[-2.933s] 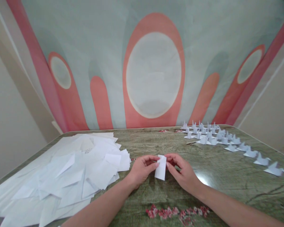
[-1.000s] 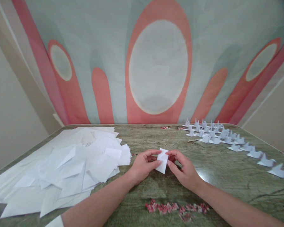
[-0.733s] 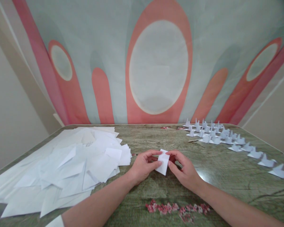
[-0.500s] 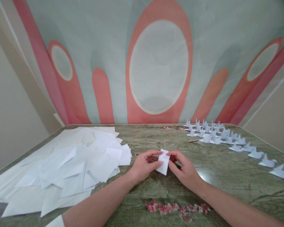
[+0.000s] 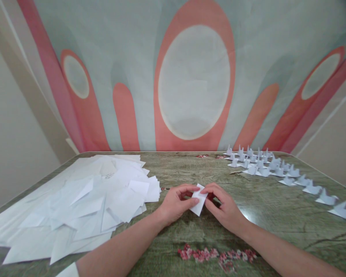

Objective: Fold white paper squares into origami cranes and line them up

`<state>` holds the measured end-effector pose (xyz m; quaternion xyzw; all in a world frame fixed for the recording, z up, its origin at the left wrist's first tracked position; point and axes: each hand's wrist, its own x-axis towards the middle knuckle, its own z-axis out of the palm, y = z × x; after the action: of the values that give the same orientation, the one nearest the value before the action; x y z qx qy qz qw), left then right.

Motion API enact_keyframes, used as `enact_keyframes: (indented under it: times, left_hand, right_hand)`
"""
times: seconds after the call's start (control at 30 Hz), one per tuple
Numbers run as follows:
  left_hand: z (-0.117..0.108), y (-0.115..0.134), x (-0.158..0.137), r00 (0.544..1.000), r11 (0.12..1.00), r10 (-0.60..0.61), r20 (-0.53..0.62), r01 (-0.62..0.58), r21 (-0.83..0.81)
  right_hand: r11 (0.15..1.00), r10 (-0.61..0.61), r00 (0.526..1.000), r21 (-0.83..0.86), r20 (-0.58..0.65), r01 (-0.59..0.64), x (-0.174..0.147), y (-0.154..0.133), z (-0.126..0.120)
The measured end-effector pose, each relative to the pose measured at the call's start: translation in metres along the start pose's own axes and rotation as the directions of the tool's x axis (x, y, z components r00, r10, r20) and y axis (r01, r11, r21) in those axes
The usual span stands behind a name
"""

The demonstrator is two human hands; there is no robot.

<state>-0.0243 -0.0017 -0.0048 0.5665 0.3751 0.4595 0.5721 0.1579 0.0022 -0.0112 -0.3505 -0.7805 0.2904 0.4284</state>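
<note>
A small folded piece of white paper [image 5: 198, 206] is held between both hands above the middle of the table. My left hand [image 5: 177, 202] pinches its left side, thumb in front and fingers along the upper edge. From the right, my right hand [image 5: 222, 202] grips the upper right edge between thumb and fingers. The paper stands tilted, with a pointed corner facing down toward me. Parts of its upper edge are covered by my fingers.
On the left lies a broad, loose pile of white paper sheets [image 5: 83, 207]. Several folded white paper birds [image 5: 259, 165] stand in rows at the right. The wood-grain table [image 5: 167, 246] has printed pink blossoms and meets a painted wall behind.
The folded paper has turned slightly in my hands, its lower corner shifting a little to the left and down. Both hands stay in nearly the same place.
</note>
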Motion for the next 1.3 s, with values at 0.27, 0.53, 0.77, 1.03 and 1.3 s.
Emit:
enact_keyframes:
  times: [0.27, 0.53, 0.77, 1.03, 1.3]
  left_hand:
    - [-0.002, -0.005, 0.001, 0.998, 0.997, -0.063, 0.016, 0.064, -0.048]
    - [0.001, 0.001, 0.0, 0.996, 0.996, -0.091, -0.026, 0.091, 0.014]
    - [0.001, 0.004, -0.001, 0.998, 0.997, -0.058, -0.037, 0.06, 0.054]
    - [0.001, 0.001, 0.0, 0.992, 0.992, -0.122, 0.005, 0.122, -0.026]
    - [0.001, 0.001, 0.0, 0.991, 0.989, -0.123, -0.044, 0.118, -0.093]
  right_hand:
    - [1.0, 0.022, 0.996, -0.002, -0.091, -0.022, 0.0, 0.005, 0.0]
    - [0.999, 0.051, 0.995, 0.018, -0.081, -0.05, 0.0, 0.007, 0.0]
    - [0.998, 0.062, 0.996, 0.032, -0.07, -0.06, 0.002, 0.006, -0.001]
    - [0.997, 0.076, 0.996, 0.036, -0.049, -0.074, 0.001, 0.006, 0.0]
    - [0.985, 0.163, 0.986, 0.057, -0.03, -0.161, -0.001, 0.008, 0.0]
